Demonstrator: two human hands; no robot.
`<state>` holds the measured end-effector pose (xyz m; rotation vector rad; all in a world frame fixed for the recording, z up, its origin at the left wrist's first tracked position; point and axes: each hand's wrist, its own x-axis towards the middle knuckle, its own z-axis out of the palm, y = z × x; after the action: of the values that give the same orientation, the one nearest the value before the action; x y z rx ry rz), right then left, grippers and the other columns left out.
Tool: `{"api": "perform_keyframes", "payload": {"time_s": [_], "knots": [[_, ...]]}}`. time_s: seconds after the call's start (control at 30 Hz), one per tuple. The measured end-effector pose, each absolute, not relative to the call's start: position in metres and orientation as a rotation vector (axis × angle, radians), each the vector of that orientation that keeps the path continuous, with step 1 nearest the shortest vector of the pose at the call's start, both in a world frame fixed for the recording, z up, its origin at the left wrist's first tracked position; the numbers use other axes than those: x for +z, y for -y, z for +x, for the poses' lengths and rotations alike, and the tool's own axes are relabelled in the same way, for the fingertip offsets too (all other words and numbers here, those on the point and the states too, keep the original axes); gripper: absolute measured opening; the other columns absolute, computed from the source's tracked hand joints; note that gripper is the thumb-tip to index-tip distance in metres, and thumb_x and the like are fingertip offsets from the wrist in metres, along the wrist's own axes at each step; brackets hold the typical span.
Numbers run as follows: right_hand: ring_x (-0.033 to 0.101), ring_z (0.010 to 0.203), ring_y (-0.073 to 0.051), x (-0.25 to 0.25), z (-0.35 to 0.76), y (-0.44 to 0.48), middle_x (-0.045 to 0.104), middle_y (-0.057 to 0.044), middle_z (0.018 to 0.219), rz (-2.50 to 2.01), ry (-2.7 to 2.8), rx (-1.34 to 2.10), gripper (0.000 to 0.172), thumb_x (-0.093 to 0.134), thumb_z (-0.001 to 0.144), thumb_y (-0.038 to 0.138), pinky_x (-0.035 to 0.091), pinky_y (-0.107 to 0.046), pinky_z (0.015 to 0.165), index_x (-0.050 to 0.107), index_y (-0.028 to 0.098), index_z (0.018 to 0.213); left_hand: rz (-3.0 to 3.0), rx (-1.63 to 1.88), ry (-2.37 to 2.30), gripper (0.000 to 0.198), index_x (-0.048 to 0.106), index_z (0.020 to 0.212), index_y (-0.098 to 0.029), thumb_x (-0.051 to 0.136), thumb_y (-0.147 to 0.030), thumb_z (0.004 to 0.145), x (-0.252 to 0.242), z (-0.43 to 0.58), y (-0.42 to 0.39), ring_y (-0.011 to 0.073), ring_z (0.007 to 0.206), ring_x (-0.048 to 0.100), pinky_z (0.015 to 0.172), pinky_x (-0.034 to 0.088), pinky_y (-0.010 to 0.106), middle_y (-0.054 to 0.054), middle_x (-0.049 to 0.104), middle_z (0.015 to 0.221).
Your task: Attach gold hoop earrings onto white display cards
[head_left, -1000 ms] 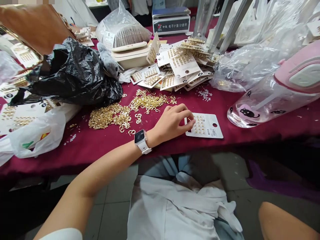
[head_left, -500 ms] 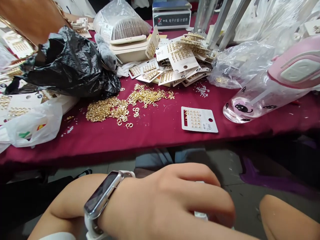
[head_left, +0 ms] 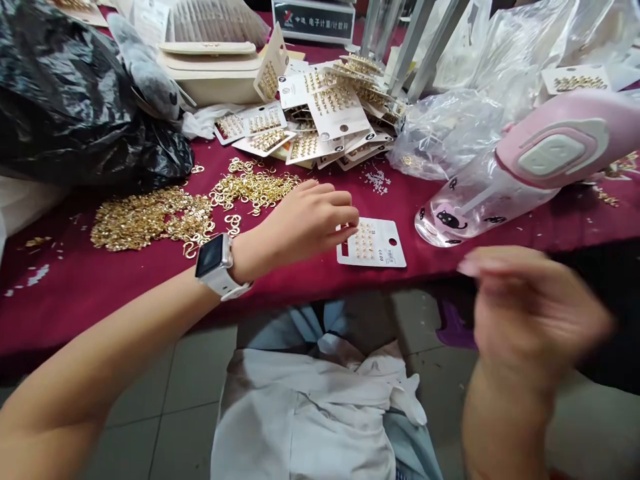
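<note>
Our half-curled left hand [head_left: 307, 225] is returning centre-frame, seemingly steadying the card [head_left: 376, 243], our curled right hand [head_left: 535, 313] next needing precision; grips unclear.

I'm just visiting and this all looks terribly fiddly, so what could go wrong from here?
The white-strapped watch sits close to loose gold pieces, so it might brush some aside. The white card by the left hand lies near the front edge of the table; a knock could send it off. The piled cards overlap unevenly and might slide if bumped.
</note>
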<state>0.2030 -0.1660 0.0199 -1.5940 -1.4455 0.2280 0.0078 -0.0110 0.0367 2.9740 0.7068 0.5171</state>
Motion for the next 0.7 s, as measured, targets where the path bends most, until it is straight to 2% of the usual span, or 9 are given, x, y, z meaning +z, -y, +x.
{"api": "perform_keyframes", "payload": {"time_s": [0.1,0.23,0.4,0.53,0.7], "knots": [[0.061,0.083,-0.019,0.017,0.204,0.135,0.068,-0.002,0.086,-1.498,1.687,0.185,0.01,0.055,0.087,0.023,0.046,-0.036,0.081,0.065,0.026,0.089,2.994,0.483,-0.734,0.022,0.065,0.081,-0.018,0.05,-0.032,0.088,0.022,0.007,0.002,0.0142,0.076,0.055,0.074,0.037,0.028,0.002,0.064,0.083],[0.059,0.088,-0.02,0.022,0.201,0.093,0.07,-0.004,0.095,-1.502,2.133,0.1,0.017,0.054,0.087,0.02,0.044,-0.035,0.08,0.065,0.021,0.099,2.986,0.452,-0.723,0.02,0.066,0.084,-0.019,0.051,-0.032,0.088,0.011,0.005,0.001,0.0135,0.074,0.054,0.073,0.036,0.027,0.002,0.064,0.083],[0.056,0.08,-0.02,0.031,0.195,0.063,0.069,-0.005,0.089,-1.494,2.597,-0.037,0.017,0.05,0.088,0.019,0.038,-0.033,0.071,0.065,0.019,0.097,3.006,0.408,-0.775,0.02,0.066,0.086,-0.018,0.05,-0.03,0.089,0.007,0.01,0.005,0.0138,0.073,0.054,0.067,0.032,0.027,0.002,0.063,0.08],[0.053,0.072,-0.018,0.033,0.191,0.055,0.068,-0.005,0.082,-1.49,2.711,-0.146,0.018,0.048,0.089,0.017,0.034,-0.031,0.068,0.065,0.018,0.087,3.001,0.388,-0.791,0.021,0.065,0.087,-0.018,0.049,-0.031,0.09,0.006,0.012,0.008,0.0129,0.071,0.054,0.065,0.03,0.026,0.002,0.064,0.079],[0.052,0.072,-0.018,0.034,0.188,0.054,0.068,-0.005,0.084,-1.505,2.734,-0.156,0.02,0.047,0.089,0.018,0.034,-0.032,0.069,0.066,0.016,0.086,2.982,0.382,-0.794,0.021,0.065,0.083,-0.018,0.051,-0.031,0.089,0.005,0.013,0.01,0.0133,0.072,0.055,0.065,0.03,0.027,0.002,0.064,0.077]]}}
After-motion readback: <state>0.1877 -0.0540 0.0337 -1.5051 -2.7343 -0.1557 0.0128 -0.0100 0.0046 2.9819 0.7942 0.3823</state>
